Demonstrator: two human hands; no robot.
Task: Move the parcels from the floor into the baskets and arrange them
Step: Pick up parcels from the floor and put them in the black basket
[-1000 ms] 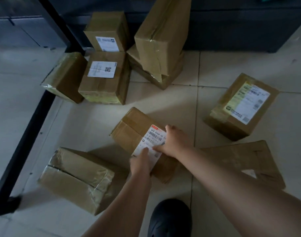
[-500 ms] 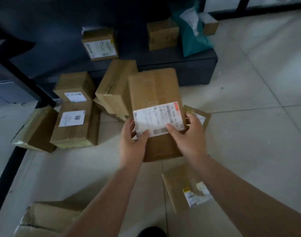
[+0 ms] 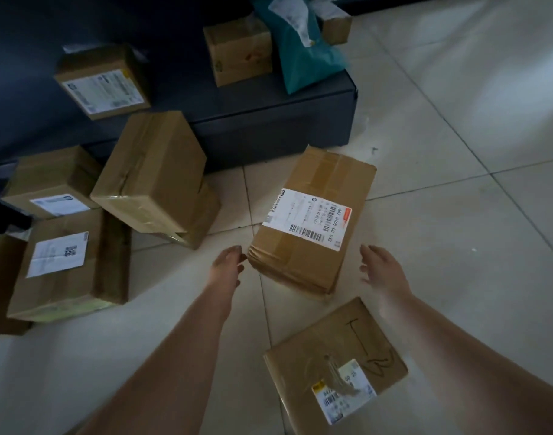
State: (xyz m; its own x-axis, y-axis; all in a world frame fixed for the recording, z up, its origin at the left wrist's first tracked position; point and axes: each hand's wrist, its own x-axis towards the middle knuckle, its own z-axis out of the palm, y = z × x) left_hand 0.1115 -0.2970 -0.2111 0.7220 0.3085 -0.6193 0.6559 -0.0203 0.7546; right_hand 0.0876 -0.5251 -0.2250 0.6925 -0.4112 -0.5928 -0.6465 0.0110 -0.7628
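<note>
Cardboard parcel [image 3: 312,221], stiff, taped: grasp short ends, three and nine o'clock. Left hand [image 3: 226,265] and right hand [image 3: 382,268] open, empty.

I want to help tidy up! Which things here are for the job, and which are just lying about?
For the job: labelled parcel between the left hand and right hand; scribbled parcel; stacked parcels; dark basket.

Lying about: nothing else clear.
</note>
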